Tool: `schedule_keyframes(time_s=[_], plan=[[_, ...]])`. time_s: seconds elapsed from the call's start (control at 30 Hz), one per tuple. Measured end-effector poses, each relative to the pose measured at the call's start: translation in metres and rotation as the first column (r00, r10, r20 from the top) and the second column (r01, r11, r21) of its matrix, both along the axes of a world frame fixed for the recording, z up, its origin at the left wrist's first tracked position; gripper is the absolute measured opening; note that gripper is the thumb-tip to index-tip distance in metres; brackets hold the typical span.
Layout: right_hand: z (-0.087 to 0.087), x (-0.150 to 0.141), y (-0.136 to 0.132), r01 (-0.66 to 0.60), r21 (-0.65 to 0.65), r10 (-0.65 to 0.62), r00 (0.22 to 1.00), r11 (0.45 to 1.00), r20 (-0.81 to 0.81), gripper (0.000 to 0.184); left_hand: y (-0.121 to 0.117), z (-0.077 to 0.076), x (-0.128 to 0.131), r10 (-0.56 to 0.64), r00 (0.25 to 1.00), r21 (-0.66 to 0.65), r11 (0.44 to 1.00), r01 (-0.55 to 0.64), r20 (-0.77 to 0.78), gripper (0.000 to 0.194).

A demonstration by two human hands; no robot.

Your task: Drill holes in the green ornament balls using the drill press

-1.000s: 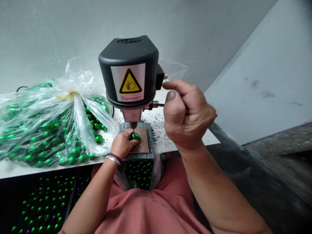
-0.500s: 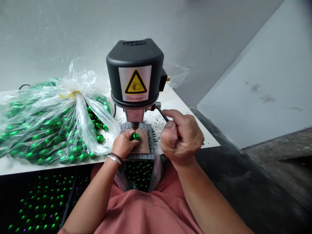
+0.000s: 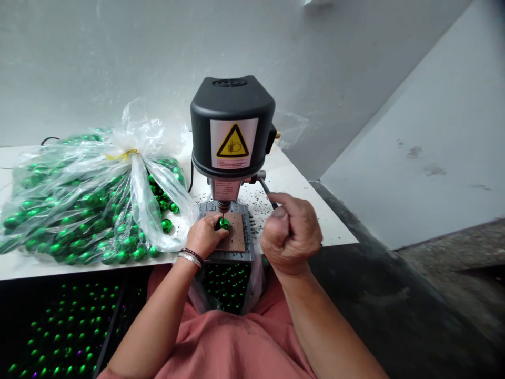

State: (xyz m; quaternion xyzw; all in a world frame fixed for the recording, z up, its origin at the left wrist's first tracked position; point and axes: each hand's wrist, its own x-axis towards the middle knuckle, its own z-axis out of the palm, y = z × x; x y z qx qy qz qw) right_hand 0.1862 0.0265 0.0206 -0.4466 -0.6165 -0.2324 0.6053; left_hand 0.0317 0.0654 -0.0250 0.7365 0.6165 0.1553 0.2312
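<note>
One shiny green ball [image 3: 223, 223] sits on the brown board [image 3: 236, 239], right under the chuck [image 3: 223, 206] of a black-topped drill press [image 3: 232, 105]. Thin bit [image 3: 223, 214] comes down at the ball's top; can't tell if it is in the ball or just meeting it. Left hand [image 3: 204, 235] pinches the ball from its left side, thumb in front, fingers behind, narrow grip. Dark beaded bracelet [image 3: 194, 252] and silver bracelet [image 3: 190, 258] on that wrist.

Board lies on the grey base [image 3: 247, 257], dark shavings [image 3: 256, 202] scattered on the base and on the white table [image 3: 335, 226] beside it. Right hand [image 3: 292, 231] is closed in a fist round the lever [image 3: 264, 185] at the press's right side, index finger reaching along it; the gripped part is mostly hidden. Yellow triangle warning label [image 3: 234, 145] on the press's front.

Left of the press: big clear plastic bag [image 3: 145, 200], full of green balls, with a yellow tie [image 3: 122, 155]. One loose green ball [image 3: 166, 226] by the bag's right side. Below the table edge, more green balls [image 3: 226, 284] between the person's legs, clear plastic at both sides. Lower left, many small green balls [image 3: 74, 326] in a dark area, few purple glints. Person wears a salmon-red shirt [image 3: 232, 342]. Grey wall [image 3: 118, 52] behind.
</note>
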Motion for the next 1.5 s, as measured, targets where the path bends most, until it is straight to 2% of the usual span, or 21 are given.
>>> schedule_keyframes(time_s=[0.1,0.17,0.3,0.4,0.47,0.57,0.63,0.67,0.73,0.77,0.8,0.87,0.93,1.0,1.07,1.13,1.17,1.3,1.37,1.43,1.5], plan=[[-0.007,0.0,-0.001,-0.041,-0.031,0.041,0.999,0.999,0.016,0.032,0.0,0.0,0.0,0.007,1.0,0.01,1.0,-0.007,0.009,0.043],[-0.001,0.001,0.001,-0.018,-0.005,0.018,1.0,1.0,-0.004,0.03,0.0,0.0,0.001,0.002,1.0,0.034,0.999,-0.002,0.006,0.04],[0.039,0.001,0.016,0.035,0.035,-0.034,0.998,0.999,-0.049,0.023,-0.002,0.001,0.002,0.019,0.999,0.072,0.997,-0.015,-0.048,0.033],[0.071,0.0,0.027,-0.003,-0.024,-0.001,0.988,1.0,-0.157,0.025,-0.012,0.006,-0.001,0.044,0.999,0.073,0.996,-0.043,-0.017,0.037],[0.081,-0.002,0.031,-0.016,-0.065,0.003,0.981,0.998,-0.196,0.027,-0.022,0.012,-0.007,0.012,0.999,0.021,1.0,-0.013,0.038,0.038],[0.082,-0.003,0.032,-0.038,-0.084,0.019,0.975,0.996,-0.221,0.029,-0.038,0.02,-0.019,-0.152,0.979,-0.118,0.979,0.168,0.135,0.037],[0.079,-0.003,0.031,-0.051,-0.084,0.031,0.973,0.995,-0.231,0.03,-0.045,0.022,-0.025,-0.212,0.959,-0.185,0.951,0.247,0.187,0.041],[0.078,-0.003,0.03,-0.055,-0.086,0.034,0.972,0.995,-0.231,0.03,-0.047,0.022,-0.027,-0.201,0.955,-0.206,0.947,0.246,0.217,0.043],[0.077,-0.003,0.03,-0.059,-0.092,0.037,0.974,0.994,-0.225,0.03,-0.047,0.02,-0.027,-0.096,0.942,-0.243,0.953,0.18,0.32,0.046],[0.077,-0.003,0.03,-0.06,-0.094,0.038,0.975,0.994,-0.22,0.03,-0.046,0.019,-0.027,-0.006,0.913,-0.269,0.955,0.127,0.408,0.047],[0.077,-0.002,0.03,-0.061,-0.095,0.04,0.976,0.994,-0.213,0.03,-0.044,0.019,-0.025,0.105,0.852,-0.312,0.947,0.071,0.513,0.048],[0.077,-0.002,0.029,-0.06,-0.093,0.041,0.978,0.994,-0.202,0.03,-0.041,0.021,-0.022,0.351,0.627,-0.457,0.89,0.008,0.695,0.053],[0.077,-0.002,0.029,-0.057,-0.09,0.038,0.98,0.994,-0.197,0.029,-0.038,0.025,-0.019,0.553,0.358,-0.607,0.793,0.05,0.752,0.056],[0.077,-0.002,0.028,-0.056,-0.097,0.036,0.98,0.994,-0.195,0.029,-0.037,0.03,-0.018,0.653,0.188,-0.679,0.72,0.145,0.733,0.052],[0.077,-0.002,0.026,-0.06,-0.109,0.038,0.98,0.992,-0.193,0.028,-0.038,0.032,-0.017,0.658,0.121,-0.668,0.721,0.184,0.743,0.038],[0.076,-0.001,0.025,-0.068,-0.118,0.045,0.98,0.991,-0.194,0.028,-0.04,0.031,-0.017,0.601,0.147,-0.618,0.767,0.174,0.786,0.025],[0.076,-0.001,0.025,-0.073,-0.117,0.05,0.98,0.99,-0.194,0.027,-0.041,0.03,-0.018,0.56,0.194,-0.589,0.793,0.155,0.805,0.03],[0.075,-0.001,0.023,-0.088,-0.091,0.068,0.978,0.992,-0.196,0.025,-0.041,0.023,-0.02,0.402,0.515,-0.481,0.876,0.024,0.757,0.048],[0.074,0.0,0.022,-0.092,-0.091,0.072,0.978,0.992,-0.197,0.025,-0.039,0.019,-0.021,0.331,0.635,-0.415,0.909,-0.017,0.698,0.051],[0.073,0.0,0.022,-0.096,-0.093,0.077,0.979,0.991,-0.19,0.024,-0.035,0.014,-0.023,0.262,0.701,-0.34,0.94,-0.03,0.664,0.051],[0.073,0.0,0.022,-0.091,-0.092,0.073,0.981,0.992,-0.182,0.024,-0.03,0.008,-0.024,0.224,0.733,-0.279,0.959,-0.048,0.643,0.049]])
